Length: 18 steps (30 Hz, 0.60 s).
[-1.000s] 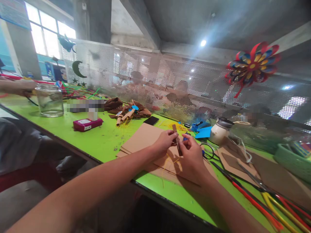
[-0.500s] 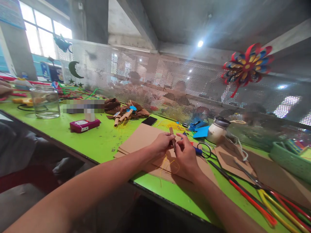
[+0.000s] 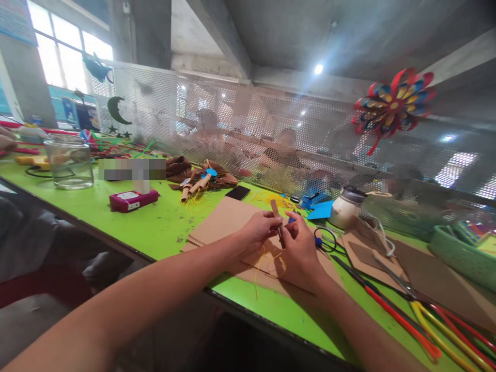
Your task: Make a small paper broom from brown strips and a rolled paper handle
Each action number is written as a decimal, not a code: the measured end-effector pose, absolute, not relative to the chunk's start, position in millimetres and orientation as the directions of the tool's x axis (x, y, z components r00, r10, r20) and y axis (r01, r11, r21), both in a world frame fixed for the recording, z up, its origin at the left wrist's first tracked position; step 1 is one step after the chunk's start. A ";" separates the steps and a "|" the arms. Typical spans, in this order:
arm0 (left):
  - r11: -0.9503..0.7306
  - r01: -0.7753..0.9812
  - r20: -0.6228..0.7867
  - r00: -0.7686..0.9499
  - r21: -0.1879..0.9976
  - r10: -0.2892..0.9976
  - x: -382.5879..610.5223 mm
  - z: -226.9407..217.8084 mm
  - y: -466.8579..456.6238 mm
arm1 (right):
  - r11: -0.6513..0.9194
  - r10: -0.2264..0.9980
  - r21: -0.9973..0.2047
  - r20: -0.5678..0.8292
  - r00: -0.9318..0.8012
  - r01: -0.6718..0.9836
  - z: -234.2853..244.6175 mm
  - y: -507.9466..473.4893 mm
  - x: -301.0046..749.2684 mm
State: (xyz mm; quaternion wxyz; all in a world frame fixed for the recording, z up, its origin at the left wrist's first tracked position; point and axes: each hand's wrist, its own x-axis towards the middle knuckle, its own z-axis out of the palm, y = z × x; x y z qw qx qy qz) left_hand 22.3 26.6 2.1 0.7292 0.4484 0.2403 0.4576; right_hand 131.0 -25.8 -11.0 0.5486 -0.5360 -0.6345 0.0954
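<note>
A narrow strip of brown paper [image 3: 275, 208] is pinched between the fingers of my left hand [image 3: 264, 227]. My right hand [image 3: 300, 245] grips the lower part of the same strip, with its thumb against it and its index finger raised. Both hands are above a stack of brown paper sheets [image 3: 240, 212] on the green table. Loose yellow thread [image 3: 256, 276] lies on the sheets beneath my hands. Just right of my right hand is a blue-handled tool [image 3: 318, 241], partly hidden, beside a black ring [image 3: 329, 239].
Scissors with yellow handles [image 3: 418, 310] and red-handled ones [image 3: 406, 328] lie at the right, near a green basket [image 3: 463, 258]. A white bottle [image 3: 347, 207] stands behind. Leftward are a phone [image 3: 237, 193], brown paper figures [image 3: 205, 181], a purple box [image 3: 134, 199] and a glass jar [image 3: 70, 165].
The strip has tilted slightly and moved a little to the right with both hands. My right index finger has shifted a little. Both hands keep their hold.
</note>
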 end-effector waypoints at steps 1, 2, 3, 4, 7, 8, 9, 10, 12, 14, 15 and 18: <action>0.172 -0.453 0.062 0.457 0.875 0.887 22.6 2.5 26.4 | 0.410 0.784 -0.710 0.595 0.177 0.573 -11.0 -26.3 130.4; 0.165 -0.456 0.067 0.451 0.874 0.890 22.6 3.3 26.2 | 0.412 0.782 -0.710 0.598 0.178 0.571 -10.7 -27.3 129.6; 0.159 -0.459 0.072 0.446 0.874 0.892 22.3 4.5 26.1 | 0.417 0.780 -0.711 0.600 0.178 0.566 -10.1 -28.8 128.6; 0.154 -0.464 0.076 0.440 0.872 0.895 21.7 6.0 25.9 | 0.426 0.779 -0.713 0.602 0.177 0.557 -9.3 -30.5 127.4; 0.148 -0.478 0.082 0.427 0.866 0.900 19.1 11.0 25.2 | 0.453 0.779 -0.726 0.604 0.165 0.517 -6.7 -35.5 124.0; 0.149 -0.481 0.080 0.424 0.864 0.902 18.1 12.4 24.8 | 0.459 0.780 -0.728 0.605 0.162 0.510 -6.1 -36.5 123.3; 0.150 -0.483 0.079 0.421 0.863 0.903 17.3 13.6 24.5 | 0.461 0.780 -0.728 0.605 0.159 0.508 -5.7 -36.8 123.0; 0.150 -0.484 0.078 0.420 0.862 0.904 16.7 14.6 24.1 | 0.459 0.783 -0.729 0.602 0.157 0.508 -5.5 -36.4 123.1; 0.146 -0.485 0.080 0.415 0.862 0.906 16.1 15.8 23.6 | 0.454 0.794 -0.734 0.590 0.145 0.505 -5.8 -34.5 124.5; 0.139 -0.484 0.082 0.408 0.864 0.909 15.8 16.4 23.3 | 0.448 0.803 -0.739 0.580 0.138 0.502 -6.2 -32.2 126.5; 0.138 -0.481 0.080 0.405 0.866 0.911 15.6 16.6 23.3 | 0.444 0.804 -0.739 0.578 0.138 0.507 -6.3 -31.5 127.3; 0.141 -0.471 0.065 0.394 0.871 0.917 13.7 17.3 24.7 | 0.415 0.814 -0.724 0.566 0.130 0.551 -5.3 -32.2 128.2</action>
